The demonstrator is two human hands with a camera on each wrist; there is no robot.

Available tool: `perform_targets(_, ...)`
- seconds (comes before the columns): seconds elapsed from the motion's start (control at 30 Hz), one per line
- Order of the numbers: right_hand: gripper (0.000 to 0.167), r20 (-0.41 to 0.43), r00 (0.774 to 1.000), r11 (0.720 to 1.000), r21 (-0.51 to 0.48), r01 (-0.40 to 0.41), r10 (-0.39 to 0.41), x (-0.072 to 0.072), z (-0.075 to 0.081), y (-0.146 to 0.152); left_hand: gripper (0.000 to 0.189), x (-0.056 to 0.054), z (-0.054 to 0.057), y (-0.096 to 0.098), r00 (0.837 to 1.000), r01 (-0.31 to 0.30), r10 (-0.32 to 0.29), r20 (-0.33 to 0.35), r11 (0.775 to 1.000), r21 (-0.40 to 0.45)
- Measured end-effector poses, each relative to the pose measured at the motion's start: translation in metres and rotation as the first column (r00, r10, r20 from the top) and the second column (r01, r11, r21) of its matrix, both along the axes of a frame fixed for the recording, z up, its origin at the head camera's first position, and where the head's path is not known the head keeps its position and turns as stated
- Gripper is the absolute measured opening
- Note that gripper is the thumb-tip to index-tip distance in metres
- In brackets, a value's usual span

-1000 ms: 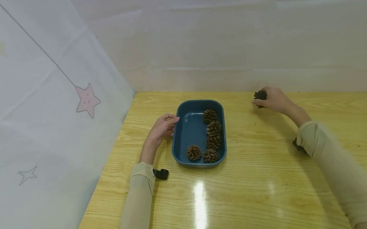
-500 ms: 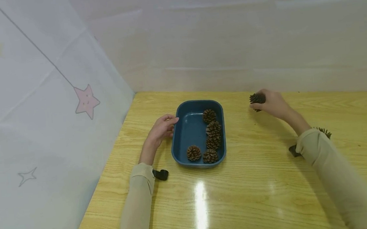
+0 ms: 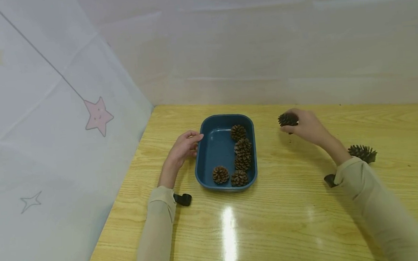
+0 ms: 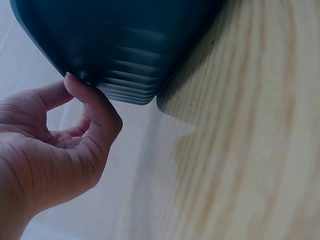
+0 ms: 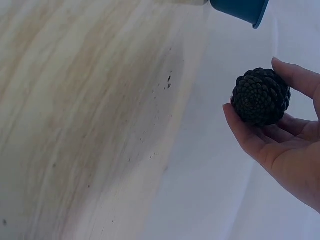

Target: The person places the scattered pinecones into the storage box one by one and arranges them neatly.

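A dark blue rectangular plastic tub [image 3: 213, 151] stands on the table, with several brown pine cones [image 3: 239, 178] along its right side and near end. My left hand [image 3: 182, 149] holds the tub's left rim with bent fingers; in the left wrist view the fingertips meet the tub's edge [image 4: 47, 55]. My right hand [image 3: 307, 128] grips a dark pine cone [image 5: 261, 96] between thumb and fingers, to the right of the tub and above the table. A second pine cone [image 3: 362, 153] lies on the table beside my right wrist, partly hidden by it.
The yellow wood-grain table [image 3: 277, 224] runs to a pale cloth wall [image 3: 243, 53] at the back. Another cloth with printed stars [image 3: 98, 116] hangs along the left edge. Small dark crumbs [image 5: 169, 82] lie on the table below the right hand.
My right hand has moved left and slightly toward me with its pine cone. The pine cone by the right wrist has come into view. My left hand and the tub have stayed almost still.
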State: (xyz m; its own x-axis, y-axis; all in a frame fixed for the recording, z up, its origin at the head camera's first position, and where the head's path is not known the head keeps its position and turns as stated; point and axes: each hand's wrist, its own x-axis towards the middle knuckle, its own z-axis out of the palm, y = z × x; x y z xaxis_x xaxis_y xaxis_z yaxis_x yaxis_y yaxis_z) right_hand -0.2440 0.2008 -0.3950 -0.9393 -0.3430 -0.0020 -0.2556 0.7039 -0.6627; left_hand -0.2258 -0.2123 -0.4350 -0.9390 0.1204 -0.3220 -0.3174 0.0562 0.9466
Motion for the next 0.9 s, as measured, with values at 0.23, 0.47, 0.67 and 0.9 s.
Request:
perform_targets(0.23,0.061,-0.025,1.000,1.000,-0.013,-0.011,0.011,0.010,0.002,-0.006,0.021,0.001,0.001,-0.001,1.000,0.011,-0.011,0.002,1.000,-0.004)
perform_targets(0.47,0.058,-0.043,0.999,0.999,-0.040,-0.001,-0.001,0.019,0.008,-0.010,0.020,0.002,0.002,0.000,1.000,0.009,-0.009,-0.004,1.000,-0.005)
perform_targets(0.67,0.056,-0.088,0.996,0.997,-0.078,0.017,-0.024,0.026,0.010,-0.014,0.019,0.002,0.001,0.000,1.000,0.006,-0.006,-0.007,1.000,-0.007)
perform_targets(0.9,0.054,-0.141,0.989,0.991,-0.127,0.032,-0.050,0.030,0.011,-0.019,0.019,0.001,0.001,0.000,1.000,-0.001,0.001,-0.006,1.000,-0.013)
